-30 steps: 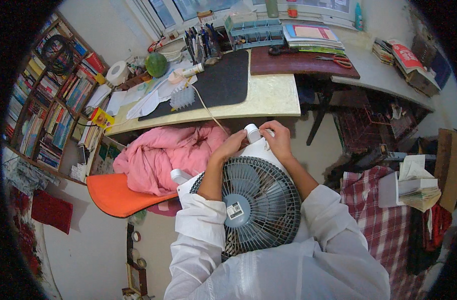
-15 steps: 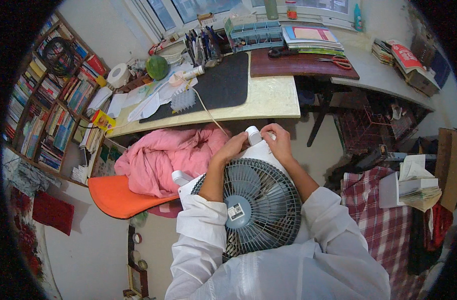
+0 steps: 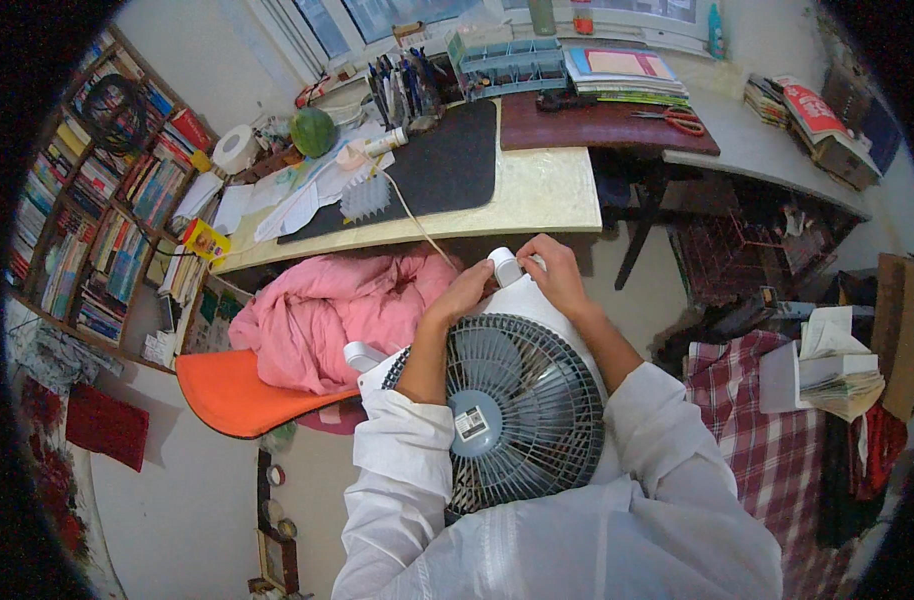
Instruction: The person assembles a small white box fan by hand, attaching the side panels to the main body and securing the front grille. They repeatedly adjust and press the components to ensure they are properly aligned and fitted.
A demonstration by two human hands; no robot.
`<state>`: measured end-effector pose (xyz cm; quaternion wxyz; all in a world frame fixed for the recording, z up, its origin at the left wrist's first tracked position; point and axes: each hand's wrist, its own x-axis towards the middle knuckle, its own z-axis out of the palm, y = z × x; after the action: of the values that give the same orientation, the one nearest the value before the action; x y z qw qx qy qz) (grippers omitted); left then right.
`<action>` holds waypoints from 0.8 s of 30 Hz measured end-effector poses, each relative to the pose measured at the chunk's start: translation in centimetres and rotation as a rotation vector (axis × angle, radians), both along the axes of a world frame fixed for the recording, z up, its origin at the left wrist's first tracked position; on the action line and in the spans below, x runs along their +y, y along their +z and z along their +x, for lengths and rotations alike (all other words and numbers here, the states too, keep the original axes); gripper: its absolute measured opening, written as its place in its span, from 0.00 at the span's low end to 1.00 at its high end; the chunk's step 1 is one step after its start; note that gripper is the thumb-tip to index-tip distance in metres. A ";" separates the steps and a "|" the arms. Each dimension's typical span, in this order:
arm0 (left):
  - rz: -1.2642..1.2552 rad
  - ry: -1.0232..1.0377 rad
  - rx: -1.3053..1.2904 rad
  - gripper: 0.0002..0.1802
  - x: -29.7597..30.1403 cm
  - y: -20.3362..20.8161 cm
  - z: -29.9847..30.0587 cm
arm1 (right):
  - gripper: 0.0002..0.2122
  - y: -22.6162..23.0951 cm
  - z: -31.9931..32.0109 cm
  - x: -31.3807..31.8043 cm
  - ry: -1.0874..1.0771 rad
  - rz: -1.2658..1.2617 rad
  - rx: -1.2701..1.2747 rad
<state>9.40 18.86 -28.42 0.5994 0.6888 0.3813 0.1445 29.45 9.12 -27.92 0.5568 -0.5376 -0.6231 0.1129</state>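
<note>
Across my lap lies a fan (image 3: 522, 410) with a round grey grille, a blue-grey centre and a white housing. Two white rounded feet stick out of the housing: one foot (image 3: 505, 267) at the far end, another foot (image 3: 363, 356) at the left. My left hand (image 3: 463, 298) is closed on the housing's far edge, its fingertips against the far foot. Just right of that foot, my right hand (image 3: 557, 272) is pinched around something small and whitish. Its fingers hide most of it.
Ahead stands a desk (image 3: 567, 190) with papers, pens, a small watermelon (image 3: 314, 132) and scissors (image 3: 669, 120). A pink quilt (image 3: 342, 315) lies over an orange seat (image 3: 262, 392) at the left. Right of me, a plaid cloth (image 3: 757, 430) lies beside a white box of papers (image 3: 782, 380).
My right hand has lifted slightly and shifted a little to the left, its fingers closer to the far foot. My left hand and the fan have barely moved.
</note>
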 end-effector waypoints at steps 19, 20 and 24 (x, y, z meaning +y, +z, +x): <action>0.002 0.027 0.057 0.30 -1.6 3.1 0.4 | 0.04 -1.1 -0.1 -0.1 -0.007 -0.073 0.067; -0.003 0.035 0.051 0.30 -1.6 2.9 0.3 | 0.04 -1.1 -0.1 0.0 -0.004 -0.077 0.066; -0.093 0.066 0.001 0.26 -0.4 0.9 -0.5 | 0.04 -1.6 -0.1 0.5 0.020 -0.112 0.016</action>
<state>8.89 18.49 -27.51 0.6256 0.6473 0.4102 0.1461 29.40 9.58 -29.57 0.5296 -0.5609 -0.6166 0.1574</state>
